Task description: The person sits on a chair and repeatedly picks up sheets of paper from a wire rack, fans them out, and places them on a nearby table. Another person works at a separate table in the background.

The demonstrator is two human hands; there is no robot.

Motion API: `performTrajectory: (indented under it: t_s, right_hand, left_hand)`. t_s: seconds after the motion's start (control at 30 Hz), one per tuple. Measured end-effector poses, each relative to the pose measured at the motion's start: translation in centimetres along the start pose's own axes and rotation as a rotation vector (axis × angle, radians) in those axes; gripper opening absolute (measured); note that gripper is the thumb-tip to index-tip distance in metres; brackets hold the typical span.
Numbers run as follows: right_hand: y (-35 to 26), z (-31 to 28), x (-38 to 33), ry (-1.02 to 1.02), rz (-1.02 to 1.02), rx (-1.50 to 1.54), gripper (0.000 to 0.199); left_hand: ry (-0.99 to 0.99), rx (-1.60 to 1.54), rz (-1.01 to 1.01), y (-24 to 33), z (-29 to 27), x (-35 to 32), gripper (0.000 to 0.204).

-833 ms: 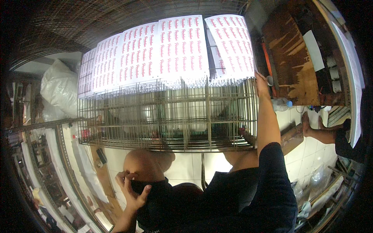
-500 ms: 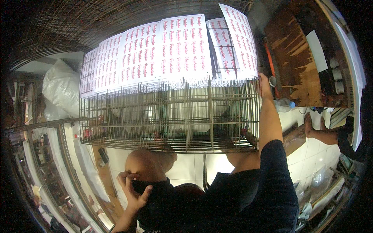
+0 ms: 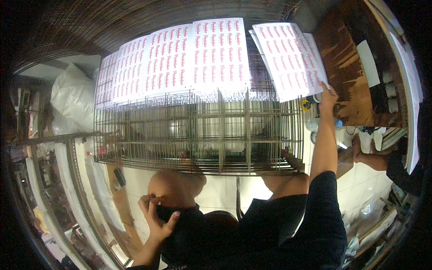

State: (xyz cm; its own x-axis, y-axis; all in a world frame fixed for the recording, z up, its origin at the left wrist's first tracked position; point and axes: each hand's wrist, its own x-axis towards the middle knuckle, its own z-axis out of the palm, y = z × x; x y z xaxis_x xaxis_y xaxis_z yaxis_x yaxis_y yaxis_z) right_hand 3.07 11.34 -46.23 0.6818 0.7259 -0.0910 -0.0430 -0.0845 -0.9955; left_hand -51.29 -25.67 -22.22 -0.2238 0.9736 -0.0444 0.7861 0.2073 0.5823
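My right hand [image 3: 328, 93] is closed on the lower right corner of a few white printed sheets [image 3: 288, 58], slightly fanned. They overhang the right end of a wire rack [image 3: 247, 135] and carry rows of red lettering. Farther left on the rack lie more printed sheets [image 3: 220, 54] in overlapping stacks, with thin wires across those at the left end. Down by my left knee, my left hand [image 3: 157, 220] holds nothing; its fingers are bent and its thumb stands apart.
Clear plastic bags [image 3: 72, 94] bulge left of the rack. At the right stands a worn wooden board [image 3: 344, 76] with a white sheet on it. A plastic bottle [image 3: 326, 123] lies below my right wrist. Another person's leg [image 3: 373, 158] shows at the right.
My right hand has moved right, bringing the sheets at the rack's right end with it. Bare wire now shows between them and the remaining stacks. My left hand stays by my knee.
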Motion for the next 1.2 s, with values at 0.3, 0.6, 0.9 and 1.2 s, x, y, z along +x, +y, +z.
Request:
performTrajectory:
  t_s: [0.3,0.6,0.9,1.2]
  right_hand:
    - [-27.3,0.0,-11.0,0.053,-0.78,-0.765,0.029]
    - [-37.7,5.9,-27.7,-0.449,-1.156,-0.41,0.033]
    - [-26.9,-0.6,-33.0,-0.268,-0.422,0.069,0.028]
    - [-10.4,-2.7,-27.4,-0.527,-0.145,-0.248,0.008]
  left_hand:
    - [-0.025,0.162,0.078,1.1,-0.2,0.4,0.058]
    - [-1.045,-1.274,-0.305,11.9,8.8,7.8,0.07]
    - [-0.303,-1.832,-0.207,10.7,8.6,15.3,0.053]
    - [-0.121,-1.033,-0.717,2.2,16.4,14.8,0.046]
